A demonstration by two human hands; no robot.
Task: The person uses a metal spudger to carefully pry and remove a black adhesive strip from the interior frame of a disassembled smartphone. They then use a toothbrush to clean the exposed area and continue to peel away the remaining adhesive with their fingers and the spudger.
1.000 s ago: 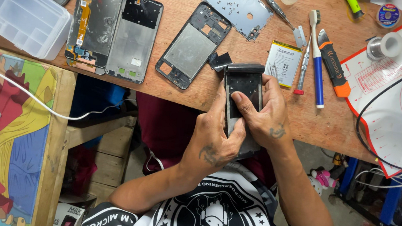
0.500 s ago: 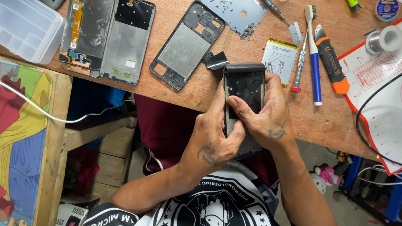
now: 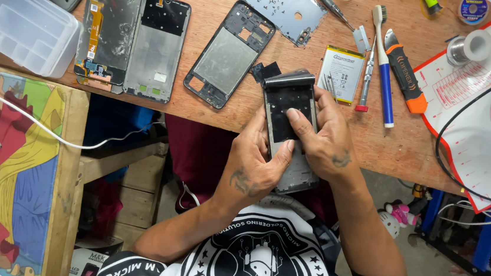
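Your left hand (image 3: 253,167) cradles a stripped phone frame (image 3: 290,124) from its 8 o'clock side, thumb pressed flat across the dark inner panel, while your right hand (image 3: 323,140) clamps the 3 o'clock edge with the index finger laid over the panel's middle; both hands are closed on the frame, which hangs just off the near lip of the wooden workbench (image 3: 213,102), its top end over the wood and its lower end over your lap. A grey film or flap curls up at the frame's 12 o'clock end. Judged from the grip, you are pressing or seating a layer into the frame; the next move calls for even thumb pressure along the panel and a steady hold so the frame does not twist.

Outward at 1 o'clock lie a yellow-edged battery (image 3: 341,73), a red-tipped screwdriver (image 3: 369,69) and a blue-handled brush (image 3: 382,64). At 10 o'clock sits a second empty frame (image 3: 230,54), and farther at 9 o'clock a screen assembly (image 3: 108,28) beside a clear plastic organiser box (image 3: 18,26)
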